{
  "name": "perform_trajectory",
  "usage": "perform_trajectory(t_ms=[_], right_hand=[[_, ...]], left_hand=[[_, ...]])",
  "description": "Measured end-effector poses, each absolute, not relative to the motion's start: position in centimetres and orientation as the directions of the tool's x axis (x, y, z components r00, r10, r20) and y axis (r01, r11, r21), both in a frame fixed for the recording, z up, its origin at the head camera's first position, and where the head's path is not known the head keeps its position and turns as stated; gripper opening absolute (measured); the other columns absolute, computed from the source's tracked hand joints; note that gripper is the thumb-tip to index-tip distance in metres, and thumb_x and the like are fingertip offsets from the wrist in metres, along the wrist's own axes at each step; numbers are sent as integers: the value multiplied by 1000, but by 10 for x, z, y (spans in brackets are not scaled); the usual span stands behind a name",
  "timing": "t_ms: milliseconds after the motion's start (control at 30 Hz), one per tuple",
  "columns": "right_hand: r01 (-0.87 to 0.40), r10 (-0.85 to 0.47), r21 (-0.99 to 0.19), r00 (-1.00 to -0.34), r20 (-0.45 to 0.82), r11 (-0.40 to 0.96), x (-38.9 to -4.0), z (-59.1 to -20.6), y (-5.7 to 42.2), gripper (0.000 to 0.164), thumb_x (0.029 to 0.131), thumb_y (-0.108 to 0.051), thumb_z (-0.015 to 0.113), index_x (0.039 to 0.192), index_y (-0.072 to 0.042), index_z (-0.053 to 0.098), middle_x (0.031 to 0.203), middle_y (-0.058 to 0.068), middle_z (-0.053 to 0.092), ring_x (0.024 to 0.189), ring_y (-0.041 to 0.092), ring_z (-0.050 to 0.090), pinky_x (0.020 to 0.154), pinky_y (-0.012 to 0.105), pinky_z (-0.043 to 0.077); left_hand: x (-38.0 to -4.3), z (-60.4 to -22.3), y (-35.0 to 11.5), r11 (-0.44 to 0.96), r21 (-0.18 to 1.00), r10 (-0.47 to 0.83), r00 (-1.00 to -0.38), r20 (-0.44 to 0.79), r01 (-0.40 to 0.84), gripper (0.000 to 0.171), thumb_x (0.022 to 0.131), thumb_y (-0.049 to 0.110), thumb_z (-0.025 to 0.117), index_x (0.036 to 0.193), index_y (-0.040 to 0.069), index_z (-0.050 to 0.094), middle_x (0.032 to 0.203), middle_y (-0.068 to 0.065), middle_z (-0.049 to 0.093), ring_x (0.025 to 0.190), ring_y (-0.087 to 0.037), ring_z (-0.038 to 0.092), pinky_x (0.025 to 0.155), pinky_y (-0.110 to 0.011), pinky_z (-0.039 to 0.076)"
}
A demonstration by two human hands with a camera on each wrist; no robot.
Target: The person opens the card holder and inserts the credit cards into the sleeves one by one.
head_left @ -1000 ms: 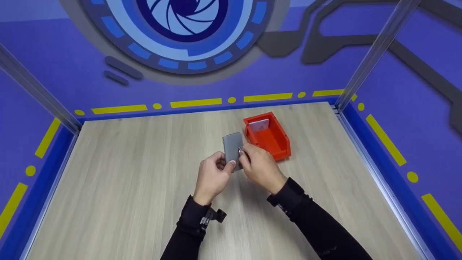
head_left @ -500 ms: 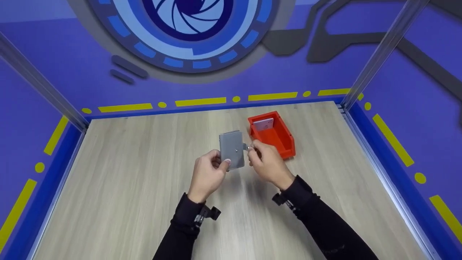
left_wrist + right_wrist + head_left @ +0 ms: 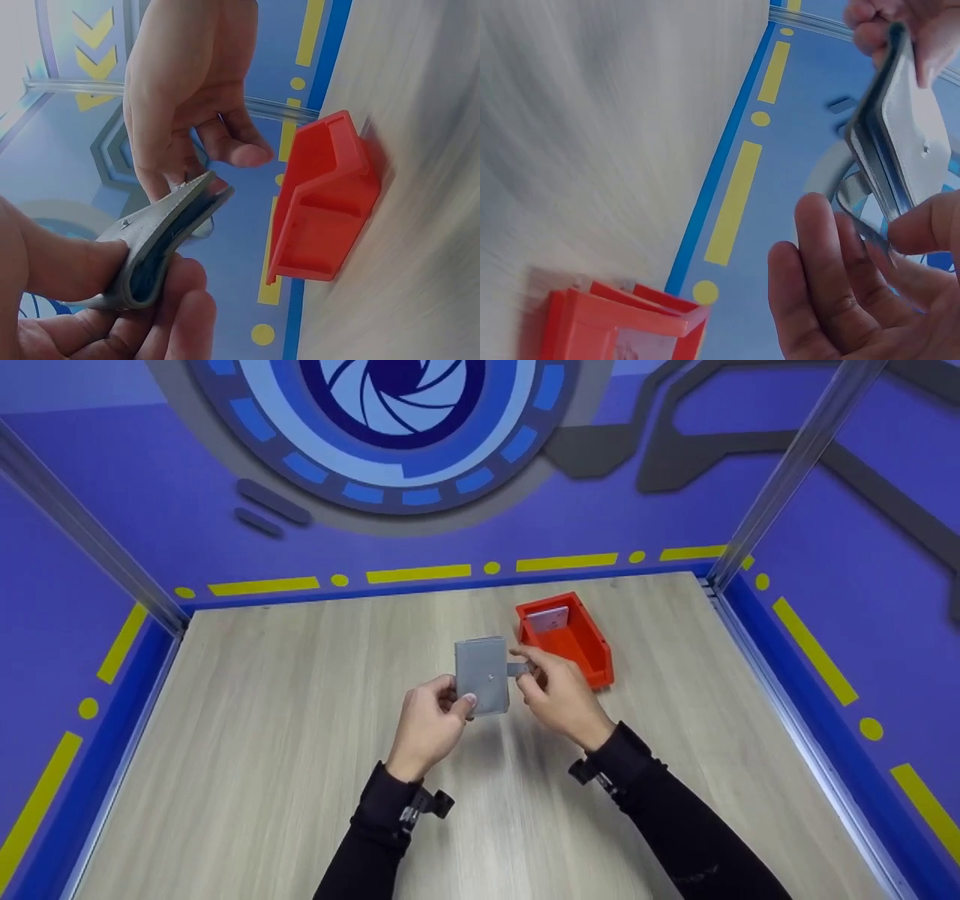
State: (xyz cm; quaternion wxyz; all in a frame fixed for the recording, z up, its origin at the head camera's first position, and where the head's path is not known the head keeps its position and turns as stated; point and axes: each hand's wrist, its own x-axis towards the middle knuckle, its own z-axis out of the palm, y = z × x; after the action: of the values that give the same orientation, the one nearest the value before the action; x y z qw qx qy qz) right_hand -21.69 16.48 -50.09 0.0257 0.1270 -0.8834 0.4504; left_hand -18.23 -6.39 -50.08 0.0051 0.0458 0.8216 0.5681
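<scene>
A small grey card holder (image 3: 481,679) with a snap stud on its face is held upright above the table. My left hand (image 3: 431,727) grips its lower left corner, thumb on the front and fingers behind. In the left wrist view the card holder (image 3: 161,232) shows edge-on, with dark blue inside its fold. From its right side a short closure strap (image 3: 517,669) sticks out, unfastened. My right hand (image 3: 562,697) has the strap's end between thumb and fingers. The right wrist view shows the strap (image 3: 855,199) curving away from the card holder towards the thumb.
Just behind my right hand stands a red open-front bin (image 3: 574,641) with a whitish card (image 3: 549,619) against its inner back wall. The wooden tabletop (image 3: 300,720) is bordered by blue-purple panels (image 3: 420,540) and metal posts.
The strap came off the card holder's front and now points right, with my right hand drawn to the right. My left hand shifted slightly left, turning the card holder's face more to view.
</scene>
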Motion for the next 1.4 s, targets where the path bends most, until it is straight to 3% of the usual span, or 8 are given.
perform_trajectory(t_ms=[167,267,467,600,800,1100,1267,1400], right_hand=[[-230,-274,-839,-956,101,493,-219,-503,168,35,112,-16,60,144,-13,72,123,10,77,77,19,75,74,28,63],[-220,-308,-868,-948,82,446,-220,-504,169,30,114,-19,60,141,-13,73,118,12,77,80,23,77,77,28,64],[-154,-339,-919,-940,24,363,-219,-502,170,31,115,-22,59,141,-12,71,126,12,77,95,27,77,85,34,67],[-143,-371,-933,-928,11,330,-218,-499,171,29,115,-23,58,138,-11,71,128,12,76,102,26,74,89,34,66],[-151,-420,-945,-908,17,290,-216,-496,171,29,115,-23,60,138,-9,71,125,15,76,94,27,76,87,35,66],[-139,-416,-946,-909,4,294,-214,-496,169,29,114,-22,61,138,-9,71,127,13,77,101,28,75,88,35,66],[-148,-389,-931,-921,8,332,-213,-496,168,27,112,-22,63,134,-9,74,126,12,78,106,28,74,90,38,66],[-167,-353,-915,-935,29,367,-211,-496,165,20,110,-18,65,123,-8,76,122,12,79,108,27,73,89,38,66]], left_hand=[[-181,-502,-64,350,936,100,-995,4,39,21,102,10,71,120,3,78,99,-10,78,82,-17,72,73,-34,60],[-181,-502,-65,346,937,118,-993,5,45,23,102,10,70,122,2,78,101,-11,79,83,-18,73,74,-35,61],[-181,-501,-69,332,941,168,-986,8,64,29,105,10,66,131,1,74,108,-13,79,87,-19,74,77,-37,61],[-183,-503,-69,357,932,159,-987,8,65,30,106,12,65,133,2,74,104,-11,78,87,-18,71,75,-33,58],[-183,-506,-68,407,913,101,-995,4,45,36,107,14,63,140,1,71,100,-9,77,85,-17,69,74,-33,55],[-181,-504,-68,455,888,128,-992,10,68,39,108,16,61,143,3,69,102,-9,76,85,-17,69,75,-35,56],[-182,-505,-67,499,861,144,-989,24,94,29,107,18,63,132,8,74,110,-9,79,93,-19,71,80,-38,57],[-181,-506,-66,553,821,138,-988,75,140,32,107,21,68,137,10,74,120,-10,81,102,-22,76,83,-40,62]])
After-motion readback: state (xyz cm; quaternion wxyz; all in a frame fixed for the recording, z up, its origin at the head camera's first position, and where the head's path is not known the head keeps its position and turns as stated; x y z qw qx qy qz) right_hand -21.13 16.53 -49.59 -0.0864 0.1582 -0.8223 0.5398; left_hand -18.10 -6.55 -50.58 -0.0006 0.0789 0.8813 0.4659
